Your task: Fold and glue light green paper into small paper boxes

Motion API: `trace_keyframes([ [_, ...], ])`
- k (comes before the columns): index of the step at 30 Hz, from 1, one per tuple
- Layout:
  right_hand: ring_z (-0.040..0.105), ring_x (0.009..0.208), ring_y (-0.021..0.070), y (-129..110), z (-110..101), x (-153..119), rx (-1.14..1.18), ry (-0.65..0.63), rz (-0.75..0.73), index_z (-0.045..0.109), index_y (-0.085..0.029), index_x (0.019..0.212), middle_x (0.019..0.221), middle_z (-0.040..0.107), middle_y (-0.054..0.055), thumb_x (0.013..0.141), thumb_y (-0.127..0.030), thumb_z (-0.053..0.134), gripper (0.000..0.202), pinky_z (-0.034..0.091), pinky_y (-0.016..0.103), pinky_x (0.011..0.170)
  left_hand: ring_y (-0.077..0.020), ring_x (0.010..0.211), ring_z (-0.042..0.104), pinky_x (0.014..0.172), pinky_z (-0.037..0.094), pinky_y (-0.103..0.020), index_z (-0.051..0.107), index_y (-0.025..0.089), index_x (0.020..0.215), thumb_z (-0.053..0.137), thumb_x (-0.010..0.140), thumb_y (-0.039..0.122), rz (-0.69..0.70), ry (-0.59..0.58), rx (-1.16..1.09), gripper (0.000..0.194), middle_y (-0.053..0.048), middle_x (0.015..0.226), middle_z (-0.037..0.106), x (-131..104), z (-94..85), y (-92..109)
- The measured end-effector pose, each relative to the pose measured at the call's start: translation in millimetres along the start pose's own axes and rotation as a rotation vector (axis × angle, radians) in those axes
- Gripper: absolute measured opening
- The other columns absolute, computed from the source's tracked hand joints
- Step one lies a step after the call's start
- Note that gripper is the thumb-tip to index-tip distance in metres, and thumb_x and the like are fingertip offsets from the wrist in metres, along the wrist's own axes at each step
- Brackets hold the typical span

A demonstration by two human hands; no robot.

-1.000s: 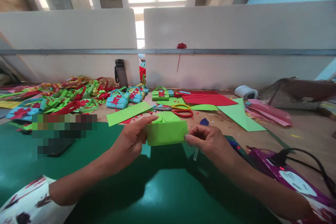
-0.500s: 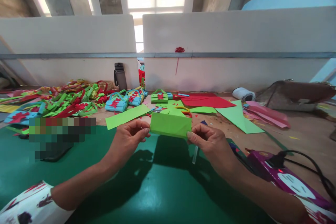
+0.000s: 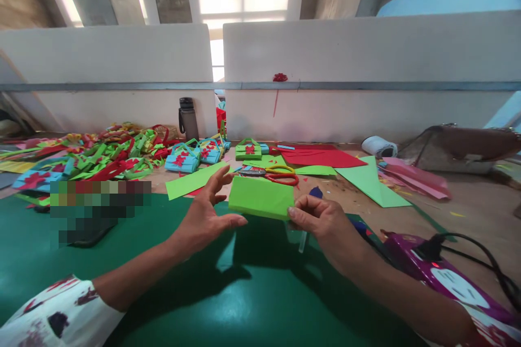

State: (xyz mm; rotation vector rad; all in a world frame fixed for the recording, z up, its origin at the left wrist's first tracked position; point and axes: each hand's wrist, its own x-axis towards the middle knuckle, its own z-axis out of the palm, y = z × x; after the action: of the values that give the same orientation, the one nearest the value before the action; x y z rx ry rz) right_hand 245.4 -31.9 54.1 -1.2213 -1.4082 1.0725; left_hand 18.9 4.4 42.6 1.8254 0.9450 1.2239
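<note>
A folded green paper piece [image 3: 261, 198] is held up over the green mat [image 3: 228, 303], slightly tilted down to the right. My right hand [image 3: 319, 219] pinches its right end between thumb and fingers. At its left end my left hand [image 3: 207, 211] is spread, thumb and fingers apart, holding nothing. Just behind the paper lie scissors [image 3: 287, 175] with red and yellow handles. Beyond them stands a small green paper bag [image 3: 248, 149] with a red flower.
Blue paper bags [image 3: 182, 158] and a heap of paper strips [image 3: 118, 154] lie at the left. A dark bottle [image 3: 188, 119] stands behind. Red sheets [image 3: 321, 155] lie at the back; a purple power strip [image 3: 448, 276] is at the right.
My left hand has let go of the paper's left end and opened. The paper has shifted slightly, and the scissors behind it now show more fully.
</note>
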Motion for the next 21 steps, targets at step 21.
trace_keyframes([
  [21,0.052,0.061,0.0137,-6,6,-10,-0.463,0.137,-0.268,0.059,-0.02,0.067,0.065,0.06,-0.002,0.074,-0.029,0.062,0.012,0.04,0.025,0.059,-0.0252,0.114,0.053,0.095,0.043,-0.036,0.039,0.014,0.133,0.067,0.072,0.025,-0.082,-0.046,-0.021,0.068,-0.012,0.131,0.052,-9,14.8,14],
])
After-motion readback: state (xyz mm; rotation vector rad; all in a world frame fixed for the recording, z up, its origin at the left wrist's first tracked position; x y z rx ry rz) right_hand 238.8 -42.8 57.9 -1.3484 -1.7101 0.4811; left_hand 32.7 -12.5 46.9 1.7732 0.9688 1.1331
